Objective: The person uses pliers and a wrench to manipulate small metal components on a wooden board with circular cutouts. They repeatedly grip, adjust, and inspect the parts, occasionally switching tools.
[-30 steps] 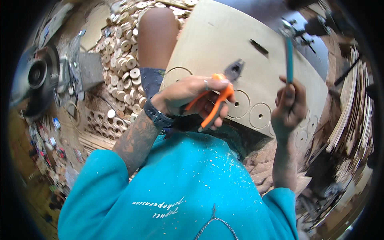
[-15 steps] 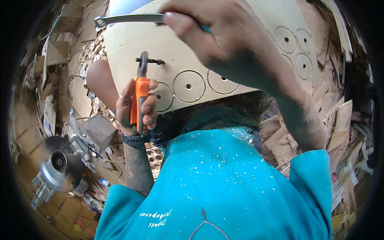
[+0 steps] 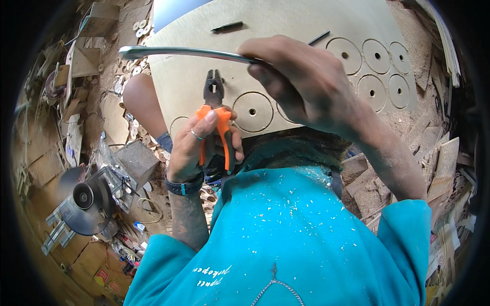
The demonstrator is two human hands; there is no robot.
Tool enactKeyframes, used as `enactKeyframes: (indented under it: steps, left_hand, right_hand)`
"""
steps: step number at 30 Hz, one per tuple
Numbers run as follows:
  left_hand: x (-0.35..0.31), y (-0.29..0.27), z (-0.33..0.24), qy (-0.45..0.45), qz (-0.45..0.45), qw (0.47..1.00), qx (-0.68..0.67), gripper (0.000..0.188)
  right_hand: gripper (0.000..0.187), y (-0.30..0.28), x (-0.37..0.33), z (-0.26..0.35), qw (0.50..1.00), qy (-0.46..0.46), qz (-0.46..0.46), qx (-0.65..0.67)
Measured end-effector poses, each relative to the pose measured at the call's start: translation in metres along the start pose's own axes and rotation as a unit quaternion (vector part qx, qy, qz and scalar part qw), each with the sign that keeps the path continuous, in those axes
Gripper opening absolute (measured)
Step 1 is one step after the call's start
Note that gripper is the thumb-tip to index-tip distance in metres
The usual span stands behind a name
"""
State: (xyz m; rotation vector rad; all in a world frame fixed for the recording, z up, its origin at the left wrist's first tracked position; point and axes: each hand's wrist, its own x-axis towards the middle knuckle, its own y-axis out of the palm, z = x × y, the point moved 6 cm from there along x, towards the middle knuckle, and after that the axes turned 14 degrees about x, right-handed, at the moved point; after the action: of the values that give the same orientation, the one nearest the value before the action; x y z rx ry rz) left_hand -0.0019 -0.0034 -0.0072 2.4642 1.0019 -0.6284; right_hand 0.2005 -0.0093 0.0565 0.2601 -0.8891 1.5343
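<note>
The left hand (image 3: 190,140) has turned the orange-handled pliers (image 3: 215,99) from edge-on to flat-side-up, their jaws now apart and gripping nothing visible; its fingers wrap the handles near the close edge of the circle-scored wooden board (image 3: 286,23). The right hand (image 3: 311,84) pinches a long metal tool (image 3: 178,51) above it, leaving neither hand free.
</note>
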Motion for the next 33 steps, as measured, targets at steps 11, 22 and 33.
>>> enactKeyframes:
  steps: [11,22,33]
  left_hand:
    - [-0.001,-0.004,0.004,-0.015,-0.036,0.999,0.000,0.054]
    - [0.004,-0.010,0.010,-0.007,0.020,0.996,-0.087,0.053]
    - [0.002,-0.011,0.011,-0.015,0.004,0.995,-0.097,0.054]
  right_hand:
    - [0.023,0.013,0.002,0.004,0.995,-0.092,-0.014,0.019]
    - [0.022,0.034,0.007,-0.032,0.962,0.131,0.209,-0.117]
    - [0.006,0.019,0.021,-0.016,0.996,0.001,0.091,0.002]
